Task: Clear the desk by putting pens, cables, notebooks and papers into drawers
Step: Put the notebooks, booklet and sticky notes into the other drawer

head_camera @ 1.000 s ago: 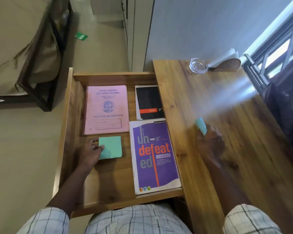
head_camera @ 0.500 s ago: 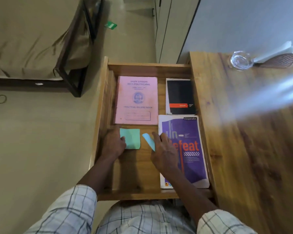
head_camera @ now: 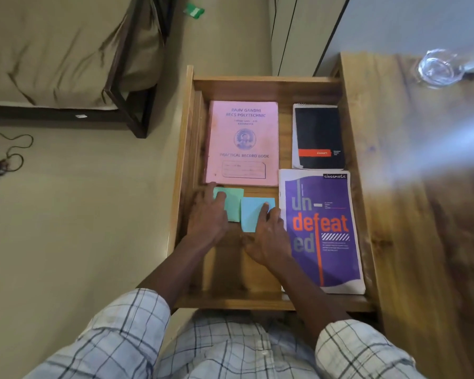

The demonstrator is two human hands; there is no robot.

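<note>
Drawer (head_camera: 187, 160): notebooks (head_camera: 242, 143), green pad (head_camera: 234, 205), blue pad (head_camera: 253, 214) inside;
Grips: left hand (head_camera: 207, 218), right hand (head_camera: 268, 239) flat on pads;
Todo: shut drawer, probs

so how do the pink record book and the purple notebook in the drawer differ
The pink record book lies at the back left of the drawer, while the purple notebook lies at the front right. The pink record book carries small print, a round crest and a label box. The purple notebook carries big orange and grey lettering. Both lie flat, cover up.
</note>
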